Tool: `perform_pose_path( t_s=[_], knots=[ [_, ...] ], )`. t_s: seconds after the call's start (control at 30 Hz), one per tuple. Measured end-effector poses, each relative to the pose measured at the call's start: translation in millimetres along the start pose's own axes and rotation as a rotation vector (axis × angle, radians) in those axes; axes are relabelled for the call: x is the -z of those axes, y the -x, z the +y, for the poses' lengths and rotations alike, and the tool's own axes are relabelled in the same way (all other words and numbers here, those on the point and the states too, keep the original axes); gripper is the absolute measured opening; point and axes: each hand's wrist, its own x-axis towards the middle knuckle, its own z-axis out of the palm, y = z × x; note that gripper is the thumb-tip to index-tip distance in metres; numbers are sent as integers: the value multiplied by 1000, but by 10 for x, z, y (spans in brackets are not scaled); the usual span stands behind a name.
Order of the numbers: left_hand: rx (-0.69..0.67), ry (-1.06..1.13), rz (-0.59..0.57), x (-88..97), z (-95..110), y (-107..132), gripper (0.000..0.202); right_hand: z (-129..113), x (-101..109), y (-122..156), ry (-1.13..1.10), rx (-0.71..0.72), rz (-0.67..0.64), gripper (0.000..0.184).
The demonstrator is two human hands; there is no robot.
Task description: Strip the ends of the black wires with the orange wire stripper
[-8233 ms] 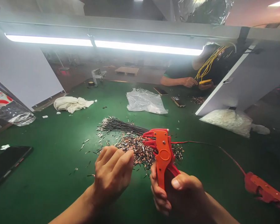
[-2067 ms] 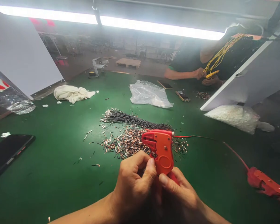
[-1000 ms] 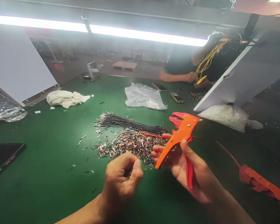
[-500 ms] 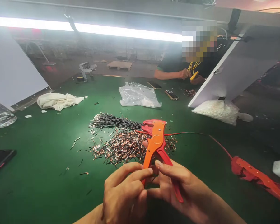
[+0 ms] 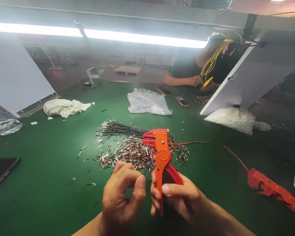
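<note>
Over bench [image 5: 51,183]: R grip [image 5: 180,195] clenched on upright stripper [image 5: 163,154]; L grip [image 5: 121,195] curled, contents unclear.

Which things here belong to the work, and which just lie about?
Likely for the work:
orange and red hand tool, in the right hand
bundle of black wires
heap of black and copper wire scraps

Apparently lying about:
crumpled clear plastic bag
bunched cream cloth

Green desk [image 5: 51,183], and at the clock's centre sprawls a heap of wire clippings [image 5: 132,152]! Black wires [image 5: 121,128] lie bundled at eleven o'clock, a clear plastic bag [image 5: 147,102] at twelve, keypad phone [image 5: 182,101] at one. Over to ten, a crumpled white cloth [image 5: 61,107]; nine, a dark phone [image 5: 2,170]; between three and four, a red-and-orange tool [image 5: 274,188]!
</note>
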Motion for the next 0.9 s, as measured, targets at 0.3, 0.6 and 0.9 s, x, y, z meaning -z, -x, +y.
perform_pose_path(
  t_s=[0.3,0.6,0.9],
  knots=[
    [6,-44,34,-20,10,21,21,93,95,20,-197,-89,-167,23],
    [-60,-111,46,-9,3,-35,22,79,64,17,-224,-82,-133,19],
    [60,3,94,18,14,4,22,51,112,4,-123,-12,-243,30]
  ],
)
